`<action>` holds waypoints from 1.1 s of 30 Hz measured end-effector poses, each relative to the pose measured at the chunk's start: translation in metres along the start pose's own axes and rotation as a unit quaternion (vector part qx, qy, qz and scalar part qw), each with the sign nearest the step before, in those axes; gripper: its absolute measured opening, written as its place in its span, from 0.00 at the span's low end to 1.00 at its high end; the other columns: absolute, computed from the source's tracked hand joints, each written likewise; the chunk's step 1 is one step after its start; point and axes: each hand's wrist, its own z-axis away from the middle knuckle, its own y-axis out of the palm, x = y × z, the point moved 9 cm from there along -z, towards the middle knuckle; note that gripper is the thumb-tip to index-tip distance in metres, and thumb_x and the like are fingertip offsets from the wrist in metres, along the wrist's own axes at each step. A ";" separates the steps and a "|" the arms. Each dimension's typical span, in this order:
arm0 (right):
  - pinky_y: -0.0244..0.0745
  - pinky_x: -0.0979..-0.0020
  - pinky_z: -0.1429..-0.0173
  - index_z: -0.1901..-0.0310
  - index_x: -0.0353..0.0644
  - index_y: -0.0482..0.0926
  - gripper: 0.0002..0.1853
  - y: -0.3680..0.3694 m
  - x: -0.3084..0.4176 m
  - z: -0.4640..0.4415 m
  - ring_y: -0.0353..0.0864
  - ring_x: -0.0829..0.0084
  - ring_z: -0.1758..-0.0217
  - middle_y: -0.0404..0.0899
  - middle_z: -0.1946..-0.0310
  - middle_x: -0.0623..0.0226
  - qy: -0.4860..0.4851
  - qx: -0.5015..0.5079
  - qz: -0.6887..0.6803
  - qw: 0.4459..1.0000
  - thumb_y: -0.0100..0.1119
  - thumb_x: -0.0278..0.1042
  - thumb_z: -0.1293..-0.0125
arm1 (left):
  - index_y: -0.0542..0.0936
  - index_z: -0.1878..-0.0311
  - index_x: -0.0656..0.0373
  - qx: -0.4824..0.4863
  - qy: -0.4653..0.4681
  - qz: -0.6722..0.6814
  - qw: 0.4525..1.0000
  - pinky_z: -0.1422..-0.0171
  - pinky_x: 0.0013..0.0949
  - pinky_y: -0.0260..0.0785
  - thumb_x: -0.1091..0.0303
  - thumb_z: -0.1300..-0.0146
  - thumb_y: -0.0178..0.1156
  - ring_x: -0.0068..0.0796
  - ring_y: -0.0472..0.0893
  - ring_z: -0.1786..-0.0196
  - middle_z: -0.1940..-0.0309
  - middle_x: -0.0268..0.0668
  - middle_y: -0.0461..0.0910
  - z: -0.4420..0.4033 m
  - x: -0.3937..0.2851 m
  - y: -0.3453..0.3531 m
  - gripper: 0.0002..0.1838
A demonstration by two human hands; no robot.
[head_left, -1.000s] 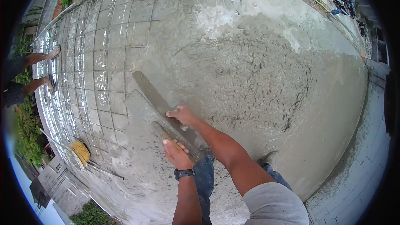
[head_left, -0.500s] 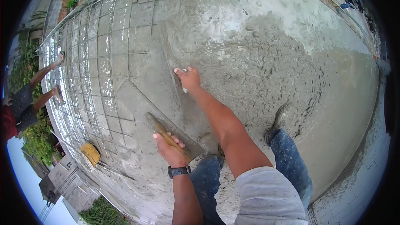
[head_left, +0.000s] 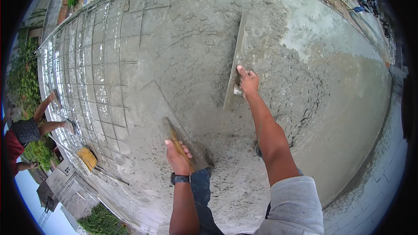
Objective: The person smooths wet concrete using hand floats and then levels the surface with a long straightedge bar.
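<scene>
My right hand (head_left: 248, 83) grips a long, narrow float (head_left: 240, 39) by its handle, and the blade lies across the wet concrete (head_left: 196, 56) at a slant. My left hand (head_left: 177, 157) is closed round the wooden handle of a concrete trowel (head_left: 194, 150). This trowel's long blade rests on or just over the concrete near my leg, smeared grey and hard to tell from the surface at its far end. Rough, lumpy concrete lies to the right of the float; smoother concrete is between the two tools.
Steel reinforcing mesh (head_left: 100, 67) with wet patches covers the left side. A yellow bucket (head_left: 87, 159) stands near the left edge, a rod beside it. Another person (head_left: 27, 131) is at far left. A wall of blocks (head_left: 370, 204) borders the lower right.
My right hand and its float have swept rightward and turned more upright. My left hand has shifted only slightly, still with its trowel. The other person has moved, and one arm now shows.
</scene>
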 end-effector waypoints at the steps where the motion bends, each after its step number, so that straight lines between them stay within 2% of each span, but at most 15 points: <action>1: 0.53 0.72 0.81 0.72 0.45 0.72 0.21 -0.014 0.000 0.008 0.59 0.84 0.84 0.66 0.82 0.77 0.009 -0.009 -0.031 0.999 0.75 0.48 0.38 | 0.73 0.59 0.60 0.002 -0.003 -0.002 1.000 0.75 0.27 0.65 0.31 0.25 0.42 0.22 0.69 0.80 0.79 0.33 0.72 0.003 0.004 -0.002 0.35; 4: 0.51 0.74 0.81 0.71 0.48 0.70 0.20 -0.031 0.006 0.032 0.58 0.85 0.86 0.63 0.83 0.80 0.015 -0.026 -0.106 0.994 0.74 0.46 0.36 | 0.73 0.59 0.60 0.013 -0.002 -0.001 1.000 0.75 0.28 0.65 0.29 0.27 0.42 0.23 0.70 0.81 0.79 0.34 0.71 0.002 0.010 -0.011 0.36; 5: 0.50 0.74 0.82 0.71 0.48 0.70 0.20 -0.016 0.015 0.038 0.58 0.85 0.86 0.63 0.83 0.80 0.023 0.023 -0.092 0.995 0.74 0.45 0.36 | 0.72 0.58 0.60 0.017 -0.004 -0.001 1.000 0.75 0.28 0.65 0.27 0.28 0.42 0.24 0.70 0.80 0.79 0.34 0.71 0.002 0.014 -0.010 0.37; 7: 0.50 0.74 0.82 0.69 0.48 0.70 0.19 0.037 0.020 0.061 0.58 0.85 0.86 0.62 0.83 0.81 0.043 0.119 -0.073 0.989 0.73 0.45 0.35 | 0.72 0.59 0.60 0.005 -0.009 0.009 1.000 0.75 0.28 0.65 0.27 0.28 0.42 0.24 0.70 0.80 0.79 0.34 0.71 0.003 0.010 -0.009 0.37; 10: 0.53 0.73 0.80 0.70 0.49 0.68 0.21 0.166 0.023 0.066 0.59 0.84 0.84 0.64 0.82 0.79 0.057 0.283 -0.026 0.957 0.72 0.48 0.34 | 0.73 0.59 0.60 -0.007 0.004 0.018 1.000 0.74 0.27 0.66 0.30 0.26 0.41 0.23 0.70 0.79 0.79 0.33 0.71 0.005 -0.003 -0.005 0.36; 12: 0.52 0.73 0.81 0.68 0.46 0.68 0.21 0.239 0.026 0.055 0.58 0.85 0.85 0.63 0.82 0.79 0.055 0.324 -0.068 0.942 0.73 0.47 0.36 | 0.73 0.59 0.61 -0.015 0.018 0.016 1.000 0.74 0.27 0.66 0.31 0.25 0.41 0.23 0.70 0.79 0.78 0.34 0.72 0.005 -0.009 -0.003 0.36; 14: 0.57 0.71 0.79 0.65 0.41 0.71 0.22 0.290 0.021 0.030 0.63 0.80 0.83 0.67 0.81 0.74 0.067 0.345 -0.058 0.934 0.75 0.48 0.38 | 0.73 0.59 0.61 -0.019 0.033 0.011 0.999 0.73 0.27 0.66 0.30 0.25 0.40 0.23 0.70 0.78 0.78 0.34 0.72 0.005 -0.016 0.003 0.36; 16: 0.57 0.71 0.78 0.70 0.45 0.69 0.23 0.302 0.015 -0.002 0.62 0.81 0.83 0.68 0.80 0.75 0.031 0.297 0.016 0.954 0.75 0.49 0.39 | 0.73 0.59 0.61 -0.007 0.052 0.004 0.999 0.73 0.27 0.66 0.30 0.25 0.40 0.23 0.70 0.78 0.78 0.34 0.72 0.000 -0.019 0.010 0.37; 18: 0.57 0.70 0.78 0.73 0.47 0.68 0.23 0.281 0.016 -0.043 0.62 0.80 0.83 0.69 0.80 0.74 0.006 0.211 0.057 0.976 0.76 0.48 0.40 | 0.74 0.58 0.61 0.005 0.073 -0.030 0.997 0.74 0.27 0.66 0.29 0.25 0.38 0.23 0.71 0.78 0.78 0.34 0.72 -0.005 -0.026 0.016 0.38; 21: 0.57 0.71 0.78 0.71 0.47 0.69 0.23 0.237 0.028 -0.052 0.62 0.81 0.83 0.67 0.80 0.76 -0.006 0.253 -0.022 0.967 0.77 0.49 0.40 | 0.73 0.58 0.61 0.014 0.100 -0.083 0.991 0.74 0.27 0.65 0.24 0.29 0.38 0.24 0.69 0.81 0.80 0.32 0.70 -0.022 -0.044 0.026 0.41; 23: 0.62 0.68 0.78 0.68 0.41 0.73 0.23 0.177 0.036 -0.068 0.66 0.78 0.82 0.68 0.81 0.73 0.032 0.190 -0.124 0.973 0.77 0.51 0.41 | 0.74 0.59 0.61 0.020 0.126 -0.084 0.988 0.75 0.26 0.65 0.25 0.28 0.37 0.23 0.69 0.81 0.80 0.32 0.71 -0.026 -0.059 0.041 0.40; 26: 0.59 0.71 0.78 0.70 0.45 0.71 0.23 0.121 0.053 -0.085 0.62 0.81 0.83 0.66 0.82 0.76 0.037 0.191 -0.105 0.975 0.76 0.51 0.40 | 0.74 0.59 0.61 0.055 0.166 -0.054 0.983 0.75 0.26 0.65 0.27 0.27 0.36 0.23 0.69 0.81 0.80 0.32 0.71 -0.039 -0.081 0.074 0.40; 28: 0.56 0.72 0.78 0.68 0.46 0.71 0.22 0.088 0.055 -0.089 0.60 0.82 0.83 0.66 0.81 0.77 0.021 0.166 -0.097 0.981 0.75 0.51 0.39 | 0.74 0.59 0.60 0.086 0.180 -0.055 0.978 0.76 0.27 0.64 0.25 0.28 0.36 0.22 0.68 0.82 0.80 0.31 0.71 -0.042 -0.085 0.091 0.41; 32: 0.55 0.72 0.79 0.65 0.46 0.72 0.22 0.044 0.060 -0.068 0.60 0.82 0.83 0.65 0.80 0.77 0.016 0.129 -0.156 0.979 0.74 0.52 0.38 | 0.74 0.59 0.61 0.124 0.215 -0.124 0.961 0.76 0.25 0.63 0.25 0.27 0.36 0.21 0.68 0.82 0.80 0.30 0.70 -0.035 -0.089 0.126 0.41; 33: 0.54 0.71 0.79 0.66 0.45 0.71 0.22 0.039 0.059 -0.053 0.60 0.81 0.83 0.64 0.80 0.77 0.011 0.143 -0.131 0.981 0.73 0.52 0.36 | 0.74 0.59 0.61 0.133 0.216 -0.125 0.959 0.76 0.25 0.63 0.25 0.27 0.36 0.21 0.68 0.82 0.80 0.30 0.70 -0.035 -0.087 0.132 0.41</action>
